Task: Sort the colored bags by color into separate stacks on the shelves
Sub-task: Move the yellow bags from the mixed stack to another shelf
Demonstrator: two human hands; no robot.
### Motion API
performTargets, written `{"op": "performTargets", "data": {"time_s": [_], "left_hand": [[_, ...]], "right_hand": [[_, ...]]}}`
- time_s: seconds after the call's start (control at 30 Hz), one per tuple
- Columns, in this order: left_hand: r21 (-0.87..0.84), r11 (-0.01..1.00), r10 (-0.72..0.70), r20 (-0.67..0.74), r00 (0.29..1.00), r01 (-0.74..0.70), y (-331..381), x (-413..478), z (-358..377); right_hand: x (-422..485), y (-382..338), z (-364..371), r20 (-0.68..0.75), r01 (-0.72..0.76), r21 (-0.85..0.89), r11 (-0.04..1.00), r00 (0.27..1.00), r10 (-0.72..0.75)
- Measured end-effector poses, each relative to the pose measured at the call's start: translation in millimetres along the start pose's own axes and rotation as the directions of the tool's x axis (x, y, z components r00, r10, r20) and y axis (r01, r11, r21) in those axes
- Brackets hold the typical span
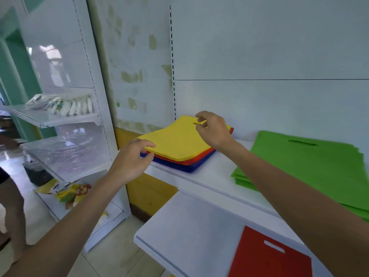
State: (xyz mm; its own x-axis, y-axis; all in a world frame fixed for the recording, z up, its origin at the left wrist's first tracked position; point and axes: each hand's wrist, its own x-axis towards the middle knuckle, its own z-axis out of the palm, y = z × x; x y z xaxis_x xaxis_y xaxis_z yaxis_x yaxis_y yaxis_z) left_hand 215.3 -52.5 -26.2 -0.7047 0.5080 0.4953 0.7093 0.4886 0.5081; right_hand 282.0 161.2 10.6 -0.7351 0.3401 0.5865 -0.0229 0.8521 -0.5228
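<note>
A mixed stack lies on the upper white shelf [211,176]: a yellow bag [175,140] on top, a red bag [201,156] under it, blue bags [187,167] at the bottom. My left hand [131,160] pinches the near left corner of the yellow bag between thumb and fingers. My right hand [213,129] has its fingers curled at the far edge of that bag, by the handle slot. A stack of green bags [311,166] lies on the same shelf to the right. A red bag [265,256] lies on the lower shelf [185,232].
Another white shelf unit [65,118] stands to the left with packaged goods on its shelves. A person [10,196] stands at the far left edge. The white back panel [259,56] rises behind the bags.
</note>
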Motion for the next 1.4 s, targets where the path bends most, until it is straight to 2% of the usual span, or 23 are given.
{"op": "performTargets", "data": {"time_s": [0.23,0.33,0.43,0.53,0.63,0.77,0.87,0.97,1.1,1.27,1.4], "left_hand": [[-0.016,0.999,0.036,0.009,0.999,-0.036,-40.7,68.2,5.9],[-0.05,0.997,0.066,0.058,0.996,-0.063,-49.7,88.4,20.3],[-0.087,0.99,0.121,0.075,0.99,-0.115,-64.2,115.6,31.4],[-0.049,0.985,0.169,0.109,0.98,-0.165,-84.4,147.9,35.9],[-0.026,0.987,0.158,0.203,0.966,-0.156,-109.5,180.1,39.7],[-0.13,0.986,0.139,0.309,0.941,-0.103,-133.3,201.5,53.3],[-0.162,0.984,0.122,0.359,0.925,-0.067,-140.3,206.9,72.1],[-0.172,0.984,0.097,0.291,0.952,-0.048,-140.6,209.8,80.2],[-0.23,0.972,0.086,0.211,0.974,-0.036,-143.6,207.9,82.8],[-0.391,0.919,0.089,0.078,0.993,-0.052,-150.6,204.9,86.7],[-0.452,0.886,0.111,-0.014,0.994,-0.106,-153.1,199.9,84.4]], "right_hand": [[56.7,8.7,34.3,-0.003,-0.034,-0.036,0.999,0.999,0.034],[66.5,20.9,36.5,-0.005,-0.074,-0.086,0.994,0.997,0.074],[76.2,34.3,37.0,-0.067,-0.154,-0.134,0.979,0.987,0.146],[74.2,43.5,35.3,-0.145,-0.241,-0.187,0.952,0.966,0.216],[68.1,45.8,28.4,-0.243,-0.346,-0.236,0.908,0.926,0.29],[58.3,41.3,30.4,-0.365,-0.519,-0.237,0.821,0.831,0.42],[47.9,37.1,55.0,-0.338,-0.655,-0.296,0.695,0.752,0.565],[36.7,46.5,86.2,-0.36,-0.764,-0.317,0.562,0.645,0.674],[29.1,50.4,99.6,-0.518,-0.83,-0.153,0.536,0.529,0.672],[26.3,43.4,99.6,-0.559,-0.815,-0.16,0.558,0.54,0.629],[24.3,39.5,99.1,-0.564,-0.768,-0.239,0.594,0.607,0.559]]}}
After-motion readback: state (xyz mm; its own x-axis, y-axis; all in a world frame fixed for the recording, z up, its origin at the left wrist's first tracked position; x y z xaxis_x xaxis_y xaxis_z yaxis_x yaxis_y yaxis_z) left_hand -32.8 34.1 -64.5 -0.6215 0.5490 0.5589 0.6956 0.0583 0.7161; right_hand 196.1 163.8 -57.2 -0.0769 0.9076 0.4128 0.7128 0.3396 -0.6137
